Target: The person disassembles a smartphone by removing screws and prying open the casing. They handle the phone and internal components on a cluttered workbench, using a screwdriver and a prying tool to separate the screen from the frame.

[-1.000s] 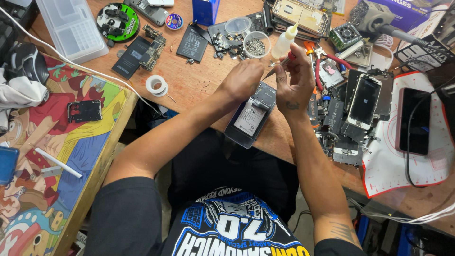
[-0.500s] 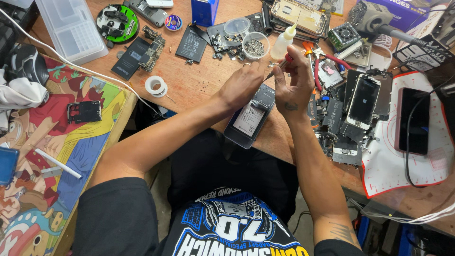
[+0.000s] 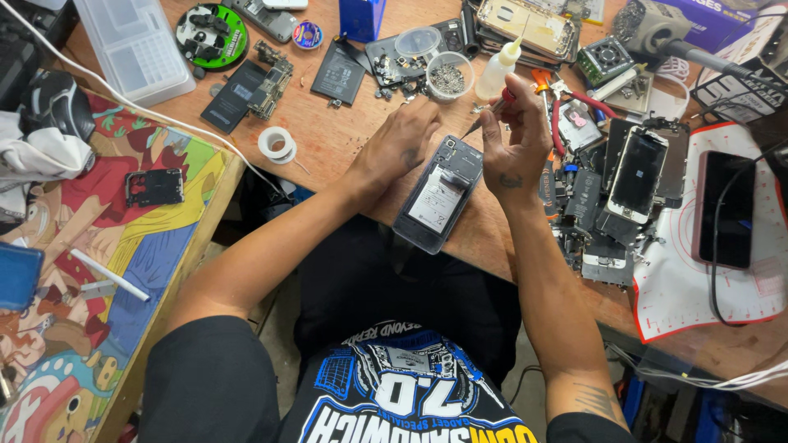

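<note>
Opened phone (image 3: 438, 195), back off, lay tilted at the near edge of the wooden bench (image 3: 345, 139), lower end overhanging toward the lap. Left hand (image 3: 400, 148) rested on the bench just left of the phone's top, fingers curled down against its upper corner, steadying it; nothing seen inside the palm. Right hand (image 3: 515, 139) hovered just right of the phone's top, clenched around a slim screwdriver (image 3: 486, 115) with a red collar, tip angled down to the phone's upper edge. Whether the tip touched a screw, cannot tell.

Just behind the right hand stood a small squeeze bottle (image 3: 499, 72) with a pale nozzle. Beside it, a clear cup of screws (image 3: 448, 78), and a clear lid (image 3: 417, 41) behind that. Left along the bench: a dark battery (image 3: 336, 74), a circuit board (image 3: 269, 80), a roll of tape (image 3: 277, 144), a green round tray (image 3: 212, 34) and a clear parts box (image 3: 139, 45). To the right, a heap of stripped phone parts, among them a cracked screen (image 3: 636, 174), then a white mat (image 3: 722, 279) bearing a dark phone (image 3: 724, 208) on a cable. On the left side table, a colourful cartoon mat (image 3: 123, 246) carried a black frame (image 3: 153, 186) and a white pen (image 3: 109, 275).
</note>
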